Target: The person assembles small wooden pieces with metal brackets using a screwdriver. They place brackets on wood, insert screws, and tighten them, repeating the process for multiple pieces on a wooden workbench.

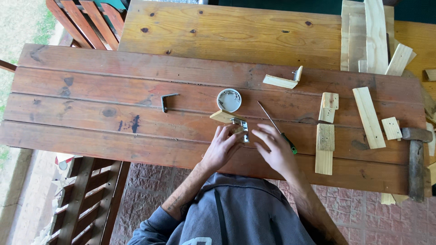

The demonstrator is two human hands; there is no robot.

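Bracket work: bent shiny metal angle bracket (242,128) sits against small pale wooden block (223,116), both on reddish-brown plank table (91,104) at left hand's fingertips. Left hand (223,147) has fingers extended, pressing block and bracket flat, not pinching. Right hand (275,149) is loosely spread, palm down, empty, just right of bracket. Looks like the positioning step before fastening; next move likely calls for a steady hold. Thin-shafted green-handled screwdriver (277,128) lies touching or just beyond right fingertips. Round white tub of small metal screws (229,100) is just past the left fingers. Dark L-shaped bracket (168,100) lies farther left; rough pale offcuts (368,117) and rusty hammer (415,159) well right.
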